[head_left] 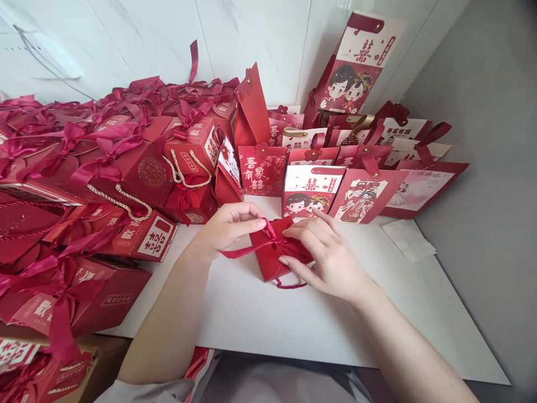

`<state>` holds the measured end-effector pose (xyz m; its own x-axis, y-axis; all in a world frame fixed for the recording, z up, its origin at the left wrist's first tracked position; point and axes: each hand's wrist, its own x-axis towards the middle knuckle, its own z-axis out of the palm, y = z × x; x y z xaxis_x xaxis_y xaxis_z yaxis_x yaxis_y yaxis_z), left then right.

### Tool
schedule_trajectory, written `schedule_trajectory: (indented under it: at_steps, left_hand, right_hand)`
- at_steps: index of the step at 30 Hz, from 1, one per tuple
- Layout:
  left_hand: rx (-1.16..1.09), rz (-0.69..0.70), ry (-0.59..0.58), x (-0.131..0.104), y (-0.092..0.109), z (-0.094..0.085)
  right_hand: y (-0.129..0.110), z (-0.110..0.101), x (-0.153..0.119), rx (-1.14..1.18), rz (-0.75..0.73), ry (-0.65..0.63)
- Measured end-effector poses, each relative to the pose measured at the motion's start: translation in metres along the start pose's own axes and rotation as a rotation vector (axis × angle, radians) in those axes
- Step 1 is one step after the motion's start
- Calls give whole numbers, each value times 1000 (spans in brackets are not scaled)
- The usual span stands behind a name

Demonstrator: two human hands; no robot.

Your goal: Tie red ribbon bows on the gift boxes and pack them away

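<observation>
Head view: our left hand (pixel 222 228) pinches ribbon (pixel 244 251), seemingly keeping it taut; our right hand (pixel 335 260) spreads over 1 red box (pixel 269 266) on white table (pixel 243 319), likely steadying it, near upright bags (pixel 263 182).

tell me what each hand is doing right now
Left hand: pinching the ribbon
Right hand: fingers partly spread on the red box

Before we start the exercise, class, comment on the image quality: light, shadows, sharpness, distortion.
Head view: soft, diffuse light, with only faint shadows on the white table; wide-angle stretch seems to lengthen the right forearm towards the frame's edge; the grey wall looks smooth and darkens towards the top right corner; small print on the gift boxes is too soft to read.
</observation>
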<state>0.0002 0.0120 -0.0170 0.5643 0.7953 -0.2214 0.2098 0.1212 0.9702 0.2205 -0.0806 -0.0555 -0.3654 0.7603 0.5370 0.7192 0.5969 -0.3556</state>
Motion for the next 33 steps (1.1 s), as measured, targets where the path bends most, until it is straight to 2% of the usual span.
schedule_trajectory:
  at_steps: [7, 14, 18, 22, 28, 33]
  left_hand:
    - [-32, -4, -22, -9, -1, 0]
    - [-326, -20, -187, -5, -1, -1]
    - [-247, -39, -146, -4, -4, -7]
    - [-131, -60, -158, -6, -4, -10]
    - [-216, -103, -196, -6, 0, -1]
    - [-219, -109, -222, -5, 1, 2]
  right_hand:
    - [0, 0, 1, -3, 40, 26]
    - [0, 1, 2, 16, 38, 26]
    - [-1, 2, 2, -3, 43, 54]
    - [-1, 2, 1, 10, 58, 73]
    - [-10, 1, -1, 158, -33, 118]
    - [-19, 6, 1, 141, -71, 32]
